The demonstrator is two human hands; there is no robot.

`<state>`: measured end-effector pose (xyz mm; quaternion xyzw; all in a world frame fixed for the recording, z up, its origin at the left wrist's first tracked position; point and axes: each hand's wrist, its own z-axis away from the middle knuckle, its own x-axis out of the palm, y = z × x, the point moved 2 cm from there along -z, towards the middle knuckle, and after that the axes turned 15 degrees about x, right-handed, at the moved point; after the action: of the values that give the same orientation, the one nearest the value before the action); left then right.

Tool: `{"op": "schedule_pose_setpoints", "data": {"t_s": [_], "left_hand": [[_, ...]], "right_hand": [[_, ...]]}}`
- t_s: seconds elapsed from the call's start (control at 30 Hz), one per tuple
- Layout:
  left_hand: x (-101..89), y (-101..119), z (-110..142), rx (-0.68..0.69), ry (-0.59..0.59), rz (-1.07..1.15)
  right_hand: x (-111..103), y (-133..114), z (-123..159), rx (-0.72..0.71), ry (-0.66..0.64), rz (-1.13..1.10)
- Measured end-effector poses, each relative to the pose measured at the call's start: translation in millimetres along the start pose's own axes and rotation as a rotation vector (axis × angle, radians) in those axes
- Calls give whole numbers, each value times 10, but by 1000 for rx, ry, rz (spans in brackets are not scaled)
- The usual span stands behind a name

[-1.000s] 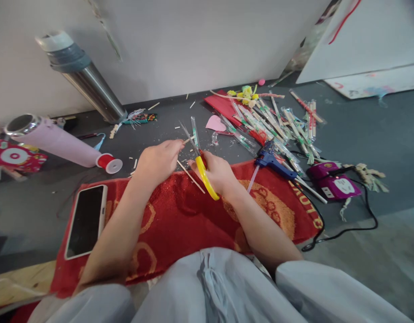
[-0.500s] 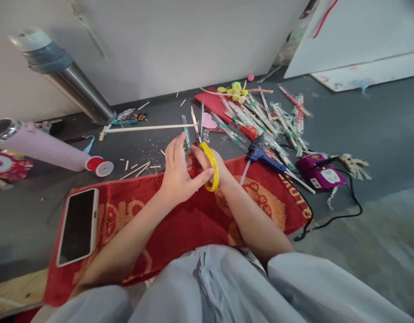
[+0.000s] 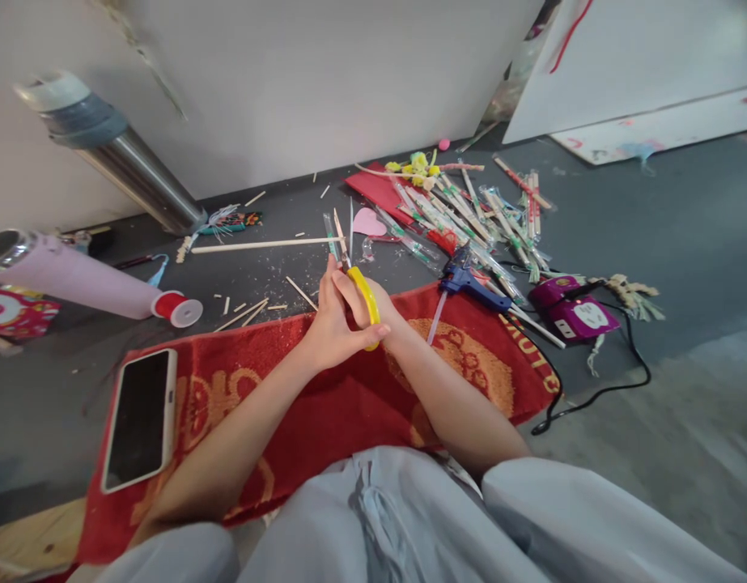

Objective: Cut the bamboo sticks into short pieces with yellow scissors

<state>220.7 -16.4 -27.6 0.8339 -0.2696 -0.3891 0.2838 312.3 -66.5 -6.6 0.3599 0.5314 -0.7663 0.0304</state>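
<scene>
My left hand (image 3: 332, 324) lies over my right hand (image 3: 392, 324) above the far edge of a red towel (image 3: 470, 356). Its fingers are pressed together and pinch a short wooden stick (image 3: 338, 235), whose tip shows just past the fingertips. My right hand is mostly hidden behind it and grips yellow-handled scissors (image 3: 364, 293). The scissors' blades point away from me, right beside the stick. A long wooden stick (image 3: 257, 244) lies on the dark floor just beyond my hands.
On the towel's left end lies a phone (image 3: 139, 417). A blue glue gun (image 3: 470, 283), a purple corded device (image 3: 570, 316) and a heap of wrapped sticks (image 3: 470, 210) sit to the right. A pink bottle (image 3: 75, 275), a red spool (image 3: 179, 308) and a steel flask (image 3: 112, 146) are at left.
My left hand moved from the left side across onto my right hand and the scissors. The long stick now lies on the floor. The scissors turned more upright, away from me.
</scene>
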Motion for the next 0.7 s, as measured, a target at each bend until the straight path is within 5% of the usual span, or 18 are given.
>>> {"op": "schedule_pose_setpoints", "data": {"t_s": [0.13, 0.7], "left_hand": [[-16, 30, -23, -69, -22, 29], [0, -19, 12, 51, 61, -58]], "right_hand": [[5, 5, 9, 9, -11, -18], [-22, -98, 86, 21, 22, 71]]}}
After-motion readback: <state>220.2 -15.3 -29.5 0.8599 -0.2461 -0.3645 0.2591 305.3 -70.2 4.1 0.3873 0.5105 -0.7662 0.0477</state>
